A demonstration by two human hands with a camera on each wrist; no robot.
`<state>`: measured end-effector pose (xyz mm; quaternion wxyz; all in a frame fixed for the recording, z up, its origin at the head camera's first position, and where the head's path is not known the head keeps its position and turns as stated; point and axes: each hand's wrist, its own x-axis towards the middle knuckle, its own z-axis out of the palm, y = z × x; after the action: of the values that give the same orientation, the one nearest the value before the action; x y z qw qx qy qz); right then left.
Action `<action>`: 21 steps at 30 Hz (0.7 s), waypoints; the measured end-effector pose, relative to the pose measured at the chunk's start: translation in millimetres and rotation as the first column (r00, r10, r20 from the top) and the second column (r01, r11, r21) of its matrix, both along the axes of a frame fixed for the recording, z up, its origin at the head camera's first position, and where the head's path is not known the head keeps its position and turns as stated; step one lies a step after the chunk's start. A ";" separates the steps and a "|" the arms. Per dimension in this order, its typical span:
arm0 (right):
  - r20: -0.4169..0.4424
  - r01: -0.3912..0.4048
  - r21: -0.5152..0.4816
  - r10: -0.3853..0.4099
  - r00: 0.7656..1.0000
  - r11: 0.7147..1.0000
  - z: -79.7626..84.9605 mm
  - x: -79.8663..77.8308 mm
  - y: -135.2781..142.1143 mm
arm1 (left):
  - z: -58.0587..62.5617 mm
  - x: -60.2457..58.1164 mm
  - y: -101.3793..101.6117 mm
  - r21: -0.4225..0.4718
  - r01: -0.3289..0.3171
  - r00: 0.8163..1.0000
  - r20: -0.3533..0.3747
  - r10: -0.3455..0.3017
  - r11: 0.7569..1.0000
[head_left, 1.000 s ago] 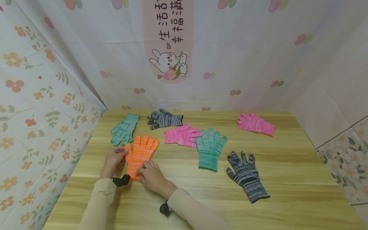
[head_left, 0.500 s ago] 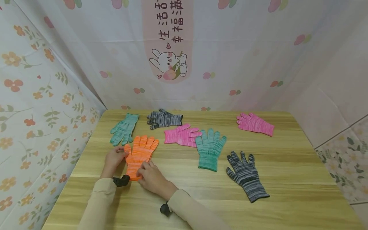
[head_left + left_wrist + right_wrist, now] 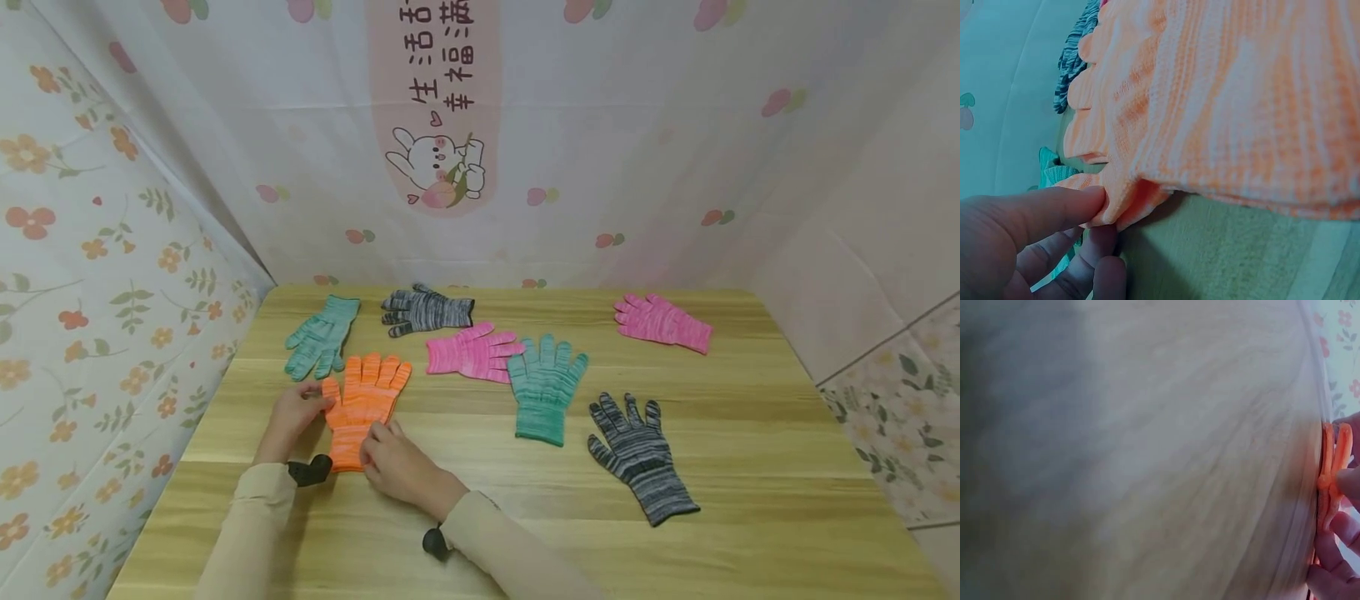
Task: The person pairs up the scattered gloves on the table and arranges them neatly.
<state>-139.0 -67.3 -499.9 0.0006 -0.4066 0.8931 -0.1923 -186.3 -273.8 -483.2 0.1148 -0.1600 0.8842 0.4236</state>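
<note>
Working from afar, I am watching a person's left hand (image 3: 291,419) pinching the thumb of an orange glove (image 3: 365,402) while the right hand (image 3: 402,468) is gripping its edge near the cuff. The orange glove is lying on the left part of a wooden table (image 3: 757,450), its fingers pointing toward the back, just in front of a teal glove (image 3: 322,339); a pink glove (image 3: 472,352) is lying to its right.

Head view looking down, close wrist views, sharing orange glove (image 3: 358,410)
</note>
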 end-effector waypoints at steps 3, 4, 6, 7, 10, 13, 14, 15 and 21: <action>0.011 -0.005 0.004 0.005 1.000 1.000 0.2 0.1 -0.2 | -0.9 -0.8 -1.2 -0.004 -0.008 1.000 0.002 0.008 1.000; 0.017 -0.006 0.003 0.006 1.000 1.000 0.0 0.0 -0.2 | -1.2 -1.1 -1.4 -0.007 -0.010 1.000 0.003 0.010 1.000; 0.030 -0.006 -0.004 0.007 1.000 1.000 -0.2 -0.4 0.0 | -1.0 -0.9 -1.6 -0.011 -0.008 1.000 0.000 0.008 1.000; 0.041 -0.007 -0.009 0.008 0.999 1.000 -0.2 -0.6 0.1 | -0.9 -0.7 -1.7 -0.014 -0.003 1.000 -0.001 0.003 1.000; 0.062 -0.011 -0.015 0.012 0.998 1.000 0.4 -1.6 0.2 | 0.0 -0.1 -2.4 -0.026 0.017 1.000 -0.004 -0.017 1.000; 0.081 -0.012 -0.016 0.013 0.997 1.000 2.3 -2.4 0.4 | 3.0 0.6 -3.9 0.003 0.052 0.999 0.013 -0.052 0.999; 0.084 -0.012 -0.013 0.013 0.996 1.000 3.0 -2.4 0.6 | 4.2 0.6 -4.4 0.020 0.061 0.998 0.021 -0.061 0.998; 0.090 -0.012 -0.014 0.014 0.996 1.000 3.4 -2.6 0.7 | 6.0 1.0 -4.5 0.038 0.067 0.997 0.031 -0.068 0.997; 0.107 -0.019 -0.021 0.022 0.994 1.000 4.0 -3.1 2.1 | 16.0 2.2 7.9 -0.050 0.076 0.996 -0.040 -0.078 0.996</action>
<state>-142.1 -65.2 -495.9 0.0463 -0.4048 0.8856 -0.2229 -184.1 -265.9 -467.2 0.1086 -0.1194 0.9020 0.4003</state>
